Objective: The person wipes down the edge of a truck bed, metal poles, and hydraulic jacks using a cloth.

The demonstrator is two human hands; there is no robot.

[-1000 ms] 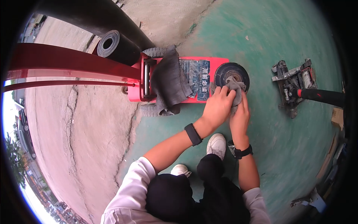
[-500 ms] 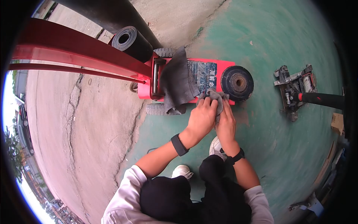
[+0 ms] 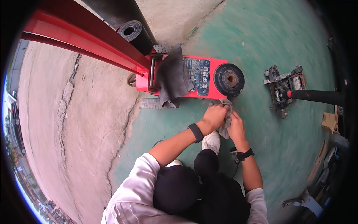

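My left hand point(image 3: 213, 116) and my right hand point(image 3: 235, 127) are together, both closed on a crumpled grey rag point(image 3: 226, 109). They sit just in front of the near side of a red floor jack point(image 3: 214, 72), below its round black saddle point(image 3: 228, 79). A dark cloth point(image 3: 171, 76) is draped over the middle of the jack. The jack's long red handle point(image 3: 85, 37) runs off to the upper left. Each wrist wears a black band.
A black rubber roll point(image 3: 133, 33) lies behind the jack. A smaller grey jack point(image 3: 281, 89) with a black handle point(image 3: 319, 96) stands to the right on the green floor. Cardboard and scraps point(image 3: 329, 121) lie at the far right. My white shoe point(image 3: 212, 141) is under my hands.
Both hands have drawn the grey rag off the black saddle and along the jack's edge, back toward me. The saddle is now uncovered.
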